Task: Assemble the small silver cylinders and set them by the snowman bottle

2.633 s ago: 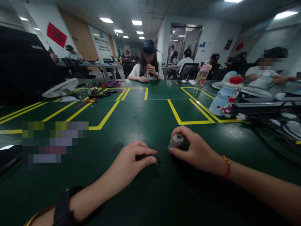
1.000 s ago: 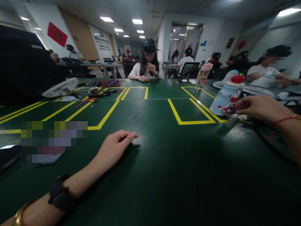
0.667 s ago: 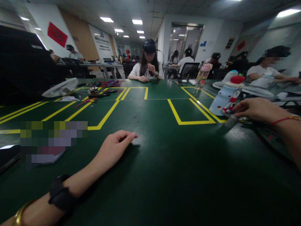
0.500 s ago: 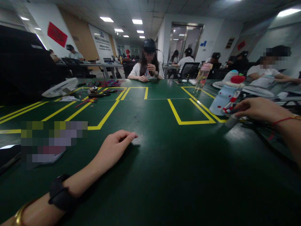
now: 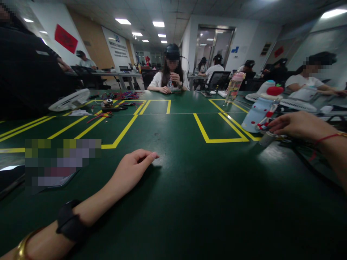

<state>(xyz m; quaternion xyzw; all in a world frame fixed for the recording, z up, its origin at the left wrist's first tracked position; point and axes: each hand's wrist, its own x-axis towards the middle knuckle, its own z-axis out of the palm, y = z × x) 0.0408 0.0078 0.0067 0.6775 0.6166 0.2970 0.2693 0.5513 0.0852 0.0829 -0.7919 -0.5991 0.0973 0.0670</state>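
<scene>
This looks like a big office — with a bit of workshop in it too. Bright lights (image 5: pixel 158 24) shine from the ceiling (image 5: pixel 187 9), and a white sign (image 5: pixel 116 47) with writing is on the wall (image 5: pixel 82 32). People (image 5: pixel 216 66) sit at desks (image 5: pixel 127 75) with black chairs (image 5: pixel 220 79). The green table (image 5: pixel 189 206) has yellow lines (image 5: pixel 227 141) — and a messy heap of wires (image 5: pixel 131 95).

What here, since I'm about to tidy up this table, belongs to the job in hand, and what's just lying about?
In use:
- small metal cylinder, at the fingertips of the right hand

Apparently just lying about, away from both hands or untouched:
- blue bottle
- pink-lidded bottle
- left-side white fan
- coloured wires
</scene>
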